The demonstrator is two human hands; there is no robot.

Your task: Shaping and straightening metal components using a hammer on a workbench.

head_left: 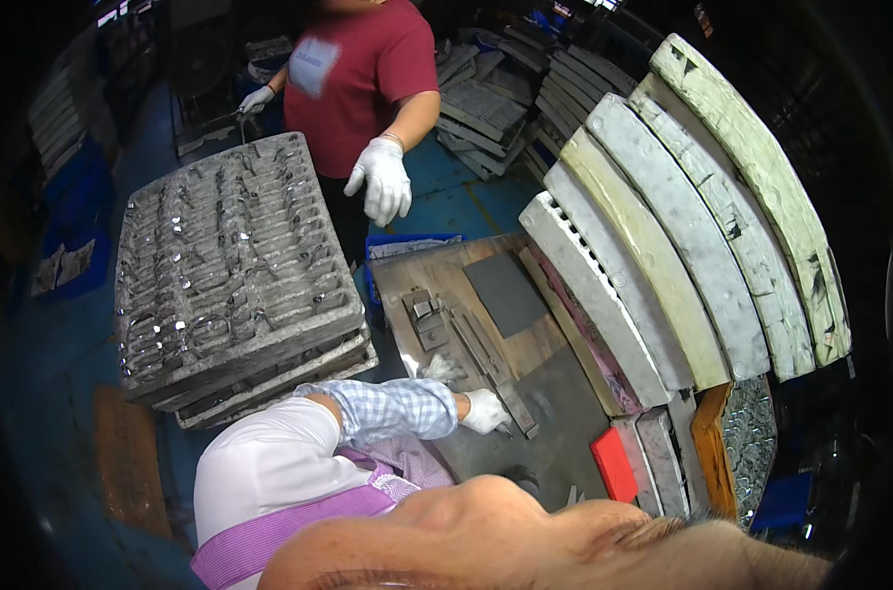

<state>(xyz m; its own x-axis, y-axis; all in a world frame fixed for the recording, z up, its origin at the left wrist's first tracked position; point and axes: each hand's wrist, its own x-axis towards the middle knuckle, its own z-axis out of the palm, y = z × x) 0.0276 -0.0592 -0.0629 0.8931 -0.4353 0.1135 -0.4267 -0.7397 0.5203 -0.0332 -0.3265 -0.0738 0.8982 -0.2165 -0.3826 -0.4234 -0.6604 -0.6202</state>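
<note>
Curled at long metal bar (500, 382) (lying on bench (564, 413)) w/ plaid-sleeved gloved hand (486, 411); can't tell if pinching. Just beside: other gloved hand (444, 369), near metal block (427, 323), grip also unclear. Prob. mid-handling at bar; next calls for steady hold, fingers clear. Beyond: pale slabs (677, 246) R, parts tray (240, 256) L, co-worker (368, 59) far side.

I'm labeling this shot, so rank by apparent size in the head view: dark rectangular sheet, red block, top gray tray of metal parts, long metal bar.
1. Top gray tray
2. Dark rectangular sheet
3. Red block, long metal bar: too close to rank
</note>
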